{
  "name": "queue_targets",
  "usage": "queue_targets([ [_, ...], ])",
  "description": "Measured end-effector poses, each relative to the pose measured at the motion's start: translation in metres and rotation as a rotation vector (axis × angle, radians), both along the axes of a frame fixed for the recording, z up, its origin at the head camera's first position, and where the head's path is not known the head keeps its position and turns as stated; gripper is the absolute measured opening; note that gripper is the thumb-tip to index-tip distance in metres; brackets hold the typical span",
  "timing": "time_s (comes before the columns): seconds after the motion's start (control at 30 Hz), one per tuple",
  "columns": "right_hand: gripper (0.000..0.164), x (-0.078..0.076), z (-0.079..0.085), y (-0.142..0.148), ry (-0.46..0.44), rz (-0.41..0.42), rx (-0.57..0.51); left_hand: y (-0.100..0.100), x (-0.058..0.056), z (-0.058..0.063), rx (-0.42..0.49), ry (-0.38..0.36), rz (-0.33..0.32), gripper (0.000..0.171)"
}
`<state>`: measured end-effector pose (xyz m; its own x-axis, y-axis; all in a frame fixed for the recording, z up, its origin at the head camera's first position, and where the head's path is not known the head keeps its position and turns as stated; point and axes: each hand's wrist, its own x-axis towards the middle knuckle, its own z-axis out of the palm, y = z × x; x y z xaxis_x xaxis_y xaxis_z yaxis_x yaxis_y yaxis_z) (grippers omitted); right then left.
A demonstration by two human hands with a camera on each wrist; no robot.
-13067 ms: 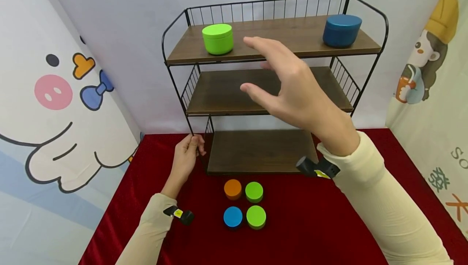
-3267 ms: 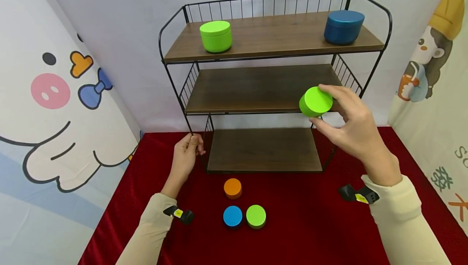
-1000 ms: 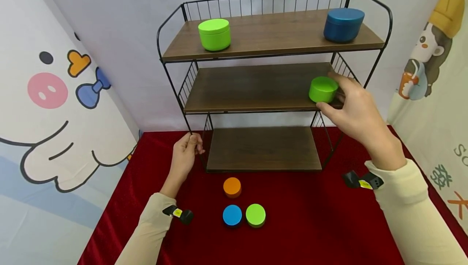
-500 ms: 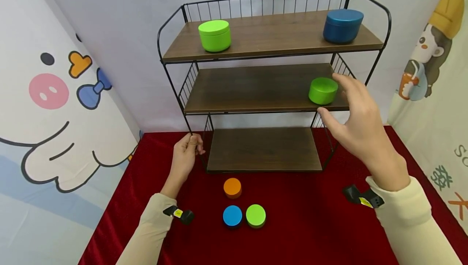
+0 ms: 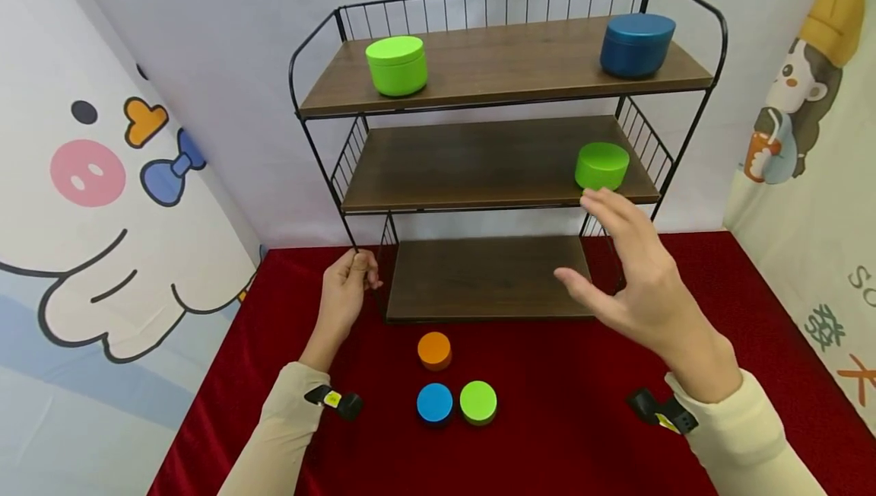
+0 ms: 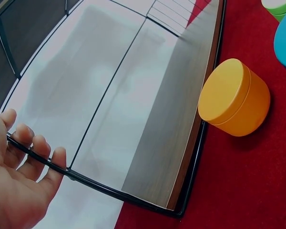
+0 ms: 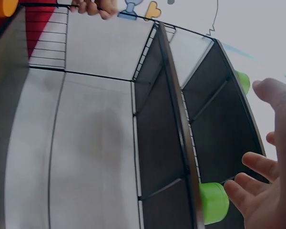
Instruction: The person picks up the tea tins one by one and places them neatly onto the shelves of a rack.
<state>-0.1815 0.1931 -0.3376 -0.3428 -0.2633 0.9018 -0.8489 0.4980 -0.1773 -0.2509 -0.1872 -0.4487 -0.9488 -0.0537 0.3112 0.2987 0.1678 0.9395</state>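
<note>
My left hand (image 5: 346, 283) grips the thin black side post of a three-tier shelf rack (image 5: 506, 169); in the left wrist view its fingers curl round that post (image 6: 109, 189). With fingers spread and nothing in it, my right hand (image 5: 636, 283) hangs in front of the rack's right side. Just above its fingertips, a green round tin (image 5: 602, 166) sits at the right end of the middle shelf, apart from the hand. In the right wrist view the same tin (image 7: 213, 202) shows near the fingers. On the red cloth lie an orange tin (image 5: 434, 350), a blue tin (image 5: 434, 403) and a light green tin (image 5: 478, 402).
The top shelf (image 5: 506, 62) carries a green tin (image 5: 397, 66) at the left and a dark blue oval tin (image 5: 637, 45) at the right. The bottom shelf (image 5: 489, 279) stands behind the small tins. A red cloth (image 5: 547, 420) covers the table.
My right hand has picked up a green tin from the cloth, put it on the middle shelf's right end and let go, then drawn down and away. The left hand keeps its grip.
</note>
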Motion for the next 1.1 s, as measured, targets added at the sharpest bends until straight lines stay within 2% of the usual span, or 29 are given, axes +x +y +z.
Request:
queue_targets([
  [0.27,0.081,0.006,-0.023,-0.008,-0.056,0.104,0.082,-0.002,0.000,-0.001,0.001,-0.007,0.000,0.040],
  [0.43,0.090,0.013,-0.039,-0.011,-0.182,0.141,0.139,-0.002,0.000,-0.001,0.004,-0.005,-0.003,0.039],
  [0.67,0.097,0.024,-0.066,-0.017,-0.421,0.142,0.229,-0.002,0.000,0.001,0.004,0.000,-0.004,0.039],
  [1.1,0.104,0.044,-0.130,-0.035,-0.636,0.142,0.332,-0.002,-0.002,0.000,-0.015,0.005,-0.009,0.040],
])
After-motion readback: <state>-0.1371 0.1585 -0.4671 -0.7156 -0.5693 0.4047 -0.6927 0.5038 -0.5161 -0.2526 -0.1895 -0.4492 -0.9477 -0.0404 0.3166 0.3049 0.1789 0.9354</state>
